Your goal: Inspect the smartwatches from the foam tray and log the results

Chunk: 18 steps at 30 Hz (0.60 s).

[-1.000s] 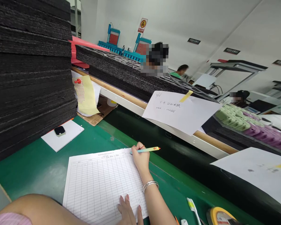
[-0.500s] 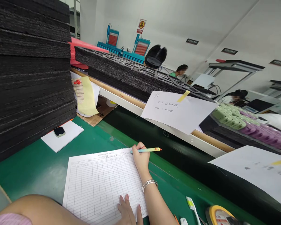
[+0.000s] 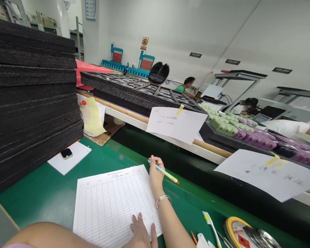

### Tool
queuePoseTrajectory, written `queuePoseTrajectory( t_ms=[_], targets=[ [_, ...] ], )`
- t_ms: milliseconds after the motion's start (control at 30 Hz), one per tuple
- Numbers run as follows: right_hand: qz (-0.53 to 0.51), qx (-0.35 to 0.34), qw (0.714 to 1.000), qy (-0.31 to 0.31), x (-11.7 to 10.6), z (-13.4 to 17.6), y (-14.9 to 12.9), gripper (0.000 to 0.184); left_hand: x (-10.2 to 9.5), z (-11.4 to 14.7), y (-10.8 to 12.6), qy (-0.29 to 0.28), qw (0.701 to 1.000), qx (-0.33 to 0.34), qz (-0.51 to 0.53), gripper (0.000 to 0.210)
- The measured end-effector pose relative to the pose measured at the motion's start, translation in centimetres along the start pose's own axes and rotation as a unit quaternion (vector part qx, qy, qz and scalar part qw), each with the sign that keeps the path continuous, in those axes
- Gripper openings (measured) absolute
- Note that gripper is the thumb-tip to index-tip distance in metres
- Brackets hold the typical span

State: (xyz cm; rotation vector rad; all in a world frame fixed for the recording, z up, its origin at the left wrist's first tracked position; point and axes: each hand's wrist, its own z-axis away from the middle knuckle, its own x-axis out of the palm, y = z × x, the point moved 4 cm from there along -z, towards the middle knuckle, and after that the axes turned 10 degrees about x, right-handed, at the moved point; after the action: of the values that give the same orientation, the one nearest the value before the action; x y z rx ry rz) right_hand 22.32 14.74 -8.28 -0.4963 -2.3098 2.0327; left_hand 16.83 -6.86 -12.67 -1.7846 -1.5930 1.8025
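White form sheet (image 3: 111,206) on the green tabletop (image 3: 41,187), left hand (image 3: 141,236) resting over its lower part, fingers loosely spread, gripping nothing; and the right hand (image 3: 156,175), fingers curled, pinches a pen (image 3: 167,175) just beside the upper right corner!

Green worktop (image 3: 43,189) at which I work, with the objects lying directly on it. Near centre, before me: a printed form (image 3: 116,201) ruled in a grid. Left: a tall stack of black foam sheets (image 3: 33,106); just beside it, a white paper pad (image 3: 76,160). Far, left of centre: a brown wooden board (image 3: 110,135). Near right, in order from left to right: an orange pointed stick (image 3: 194,237), partly hidden from me; a white item (image 3: 202,241), too little shown to identify; a toothbrush (image 3: 212,225); a slim metal tool (image 3: 224,239); a round tin (image 3: 243,236) with a yellow rim.
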Motion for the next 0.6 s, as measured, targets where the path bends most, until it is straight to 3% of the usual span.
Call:
queuePoseTrajectory(
  t_ms=[100, 267, 367, 500, 600],
  targets=[
    [-0.006, -0.049, 0.998, -0.031, 0.2, 1.5, -1.1, 0.023, -0.5, 0.0, -1.3, 0.045, 0.997, -0.02, 0.064, 0.046],
    [0.013, -0.137, 0.97, -0.202, 2.5, 6.4, -4.1, 0.023, -0.7, 0.2, -2.3, 0.061, 0.984, -0.008, 0.169, 0.046],
    [0.033, -0.166, 0.958, -0.232, 3.2, 8.6, -5.7, 0.012, -0.7, 0.5, -2.5, 0.052, 0.981, -0.004, 0.185, 0.042],
    [0.08, -0.191, 0.938, -0.277, 3.3, 10.7, -6.4, 0.02, -0.9, 1.3, -3.2, 0.045, 0.974, 0.012, 0.222, 0.046],
    [0.122, -0.207, 0.912, -0.332, 3.2, 12.5, -6.3, 0.02, -1.2, 2.6, -4.2, 0.056, 0.967, 0.022, 0.249, 0.033]
  ],
)
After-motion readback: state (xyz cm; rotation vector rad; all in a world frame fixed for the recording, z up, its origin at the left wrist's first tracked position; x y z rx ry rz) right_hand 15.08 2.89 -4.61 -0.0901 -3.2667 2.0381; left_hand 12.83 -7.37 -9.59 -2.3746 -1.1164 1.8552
